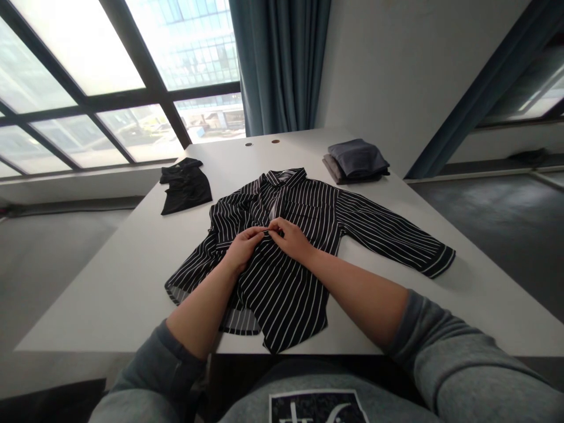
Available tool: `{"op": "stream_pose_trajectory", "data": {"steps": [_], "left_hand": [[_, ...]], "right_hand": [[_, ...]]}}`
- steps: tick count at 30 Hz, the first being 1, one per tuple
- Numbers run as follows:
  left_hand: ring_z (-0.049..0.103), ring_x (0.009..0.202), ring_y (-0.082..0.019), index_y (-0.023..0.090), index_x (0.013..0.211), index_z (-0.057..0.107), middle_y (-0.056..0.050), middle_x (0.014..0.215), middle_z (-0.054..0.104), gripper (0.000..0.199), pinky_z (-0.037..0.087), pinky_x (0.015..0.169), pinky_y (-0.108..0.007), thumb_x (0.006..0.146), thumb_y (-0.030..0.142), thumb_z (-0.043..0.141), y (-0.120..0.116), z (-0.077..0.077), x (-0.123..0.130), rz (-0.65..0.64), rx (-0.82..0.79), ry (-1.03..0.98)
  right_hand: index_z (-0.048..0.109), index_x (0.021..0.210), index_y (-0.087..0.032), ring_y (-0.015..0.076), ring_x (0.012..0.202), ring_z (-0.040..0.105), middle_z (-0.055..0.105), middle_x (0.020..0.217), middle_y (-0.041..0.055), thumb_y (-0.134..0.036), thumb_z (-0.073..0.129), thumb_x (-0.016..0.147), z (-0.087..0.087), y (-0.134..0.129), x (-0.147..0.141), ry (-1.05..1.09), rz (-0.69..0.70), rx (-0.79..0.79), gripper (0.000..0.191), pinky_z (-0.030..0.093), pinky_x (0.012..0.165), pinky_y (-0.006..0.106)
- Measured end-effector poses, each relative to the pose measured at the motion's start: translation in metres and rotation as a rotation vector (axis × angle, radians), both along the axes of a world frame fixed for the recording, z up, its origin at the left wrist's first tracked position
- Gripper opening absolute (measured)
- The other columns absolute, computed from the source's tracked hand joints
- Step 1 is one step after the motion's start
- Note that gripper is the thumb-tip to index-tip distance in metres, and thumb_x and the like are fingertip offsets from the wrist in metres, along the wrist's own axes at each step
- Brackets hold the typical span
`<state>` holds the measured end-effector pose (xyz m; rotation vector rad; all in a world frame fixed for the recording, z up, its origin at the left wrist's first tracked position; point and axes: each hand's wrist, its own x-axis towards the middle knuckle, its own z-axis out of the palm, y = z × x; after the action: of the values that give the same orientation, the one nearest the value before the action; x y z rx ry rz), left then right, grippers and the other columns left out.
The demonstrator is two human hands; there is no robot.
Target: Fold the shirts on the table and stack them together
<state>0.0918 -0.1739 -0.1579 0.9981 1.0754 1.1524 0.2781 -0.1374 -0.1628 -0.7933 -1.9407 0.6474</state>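
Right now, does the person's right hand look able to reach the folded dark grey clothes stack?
Probably yes: only the flat black-and-white striped shirt lies between the right hand and the folded dark grey clothes stack, and nothing stands up in the way.

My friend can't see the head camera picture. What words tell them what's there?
Left hand and right hand meet on a white-striped black shirt on a white table. A folded black garment and folded grey clothes lie beyond it.
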Motion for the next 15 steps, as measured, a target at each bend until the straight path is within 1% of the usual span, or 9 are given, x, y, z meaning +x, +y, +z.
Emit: {"op": "stream_pose_trajectory", "data": {"steps": [1,3,6,8,10,12,15], "left_hand": [[0.068,0.09,-0.016,0.017,0.103,0.078,-0.005,0.099,0.077,0.035,0.053,0.086,-0.028,0.075,0.036,0.087,-0.0001,0.0002,0.0003,0.0,0.031,0.023],[0.065,0.082,-0.013,0.019,0.105,0.073,-0.001,0.093,0.075,0.037,0.051,0.079,-0.026,0.075,0.035,0.088,-0.0003,0.0006,0.0012,0.0,0.079,0.019],[0.057,0.068,-0.009,0.023,0.108,0.06,0.006,0.08,0.066,0.047,0.045,0.069,-0.022,0.073,0.033,0.089,-0.0006,0.0011,0.003,-0.01,0.103,-0.044],[0.052,0.064,-0.008,0.024,0.104,0.055,0.009,0.075,0.06,0.046,0.042,0.065,-0.02,0.074,0.033,0.087,-0.0008,0.0013,0.004,-0.016,0.121,-0.04],[0.046,0.062,-0.007,0.023,0.097,0.053,0.01,0.07,0.052,0.039,0.038,0.063,-0.02,0.076,0.032,0.085,-0.0008,0.0014,0.0045,-0.005,0.172,0.013],[0.044,0.062,-0.008,0.022,0.09,0.052,0.009,0.069,0.047,0.034,0.037,0.064,-0.02,0.077,0.031,0.083,-0.0006,0.0009,0.0047,0.03,0.228,0.081],[0.047,0.068,-0.01,0.022,0.086,0.051,0.007,0.076,0.051,0.03,0.04,0.068,-0.022,0.08,0.031,0.079,0.0,-0.0015,0.0046,0.081,0.271,0.157]], "right_hand": [[0.065,0.098,-0.022,0.0195,0.089,0.066,0.069,0.093,0.0019,-0.015,0.06,0.095,0.0001,0.0002,0.0003,-0.004,0.005,-0.001,0.009,0.052,0.086,0.034],[0.068,0.098,-0.022,0.0198,0.092,0.068,0.071,0.095,0.0026,-0.014,0.06,0.095,0.0002,0.0008,0.0013,-0.008,0.009,0.017,0.011,0.053,0.089,0.035],[0.072,0.101,-0.023,0.0198,0.098,0.071,0.075,0.102,0.0037,-0.014,0.058,0.097,0.0006,0.0021,0.0035,0.001,0.05,0.037,0.017,0.054,0.094,0.036],[0.074,0.102,-0.023,0.0198,0.099,0.072,0.076,0.103,0.004,-0.015,0.058,0.097,0.001,0.0029,0.0047,0.0,0.082,0.038,0.018,0.055,0.095,0.037],[0.074,0.102,-0.022,0.0196,0.098,0.072,0.076,0.102,0.0041,-0.014,0.058,0.096,0.0017,0.0033,0.0052,-0.004,0.099,0.039,0.019,0.055,0.095,0.037],[0.073,0.102,-0.022,0.0193,0.098,0.071,0.075,0.102,0.004,-0.012,0.058,0.094,0.0027,0.0031,0.005,-0.009,0.109,0.039,0.02,0.055,0.095,0.036],[0.073,0.103,-0.022,0.0195,0.099,0.071,0.075,0.104,0.0041,-0.01,0.06,0.091,0.0052,0.0021,0.0048,-0.021,0.124,0.044,0.021,0.055,0.095,0.036]]}}
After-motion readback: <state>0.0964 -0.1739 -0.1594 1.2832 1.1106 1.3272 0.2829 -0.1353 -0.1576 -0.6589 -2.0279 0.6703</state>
